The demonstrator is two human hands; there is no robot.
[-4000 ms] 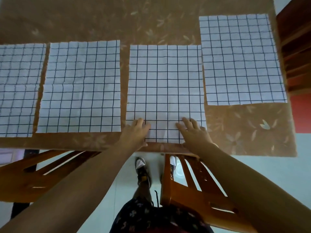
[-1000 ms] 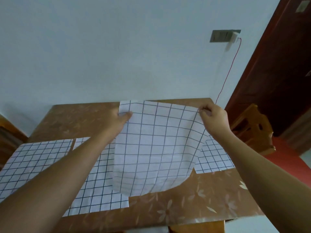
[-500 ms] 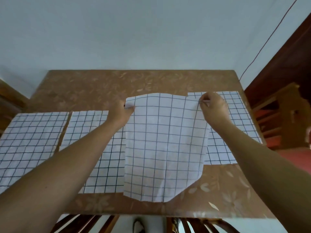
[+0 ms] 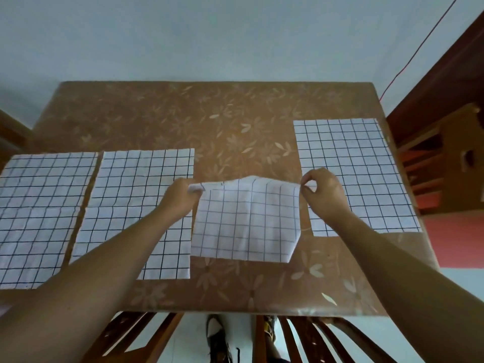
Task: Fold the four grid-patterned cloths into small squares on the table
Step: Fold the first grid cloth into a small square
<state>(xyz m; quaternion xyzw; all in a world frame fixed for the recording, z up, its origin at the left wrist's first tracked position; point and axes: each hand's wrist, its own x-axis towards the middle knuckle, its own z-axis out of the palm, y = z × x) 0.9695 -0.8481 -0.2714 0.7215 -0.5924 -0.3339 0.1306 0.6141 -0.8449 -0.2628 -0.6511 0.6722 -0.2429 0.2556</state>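
Four white cloths with a black grid lie on the brown flowered table (image 4: 235, 121). The third cloth (image 4: 246, 224) is doubled over in the middle, its top edge bulging slightly upward. My left hand (image 4: 180, 196) pinches its top left corner and my right hand (image 4: 320, 191) pinches its top right corner. Three cloths lie flat and unfolded: one at the far left (image 4: 39, 213), one (image 4: 136, 184) partly under my left forearm, and one at the right (image 4: 353, 166), set further back.
Wooden chairs (image 4: 285, 339) stand under the table's near edge, with my feet (image 4: 217, 336) between them. A wooden shelf unit (image 4: 440, 163) stands to the right, and a pale wall rises behind the table.
The middle cloth, held up by its corners, has come down onto the table folded in half. Both hands still pinch its corners and have moved lower.
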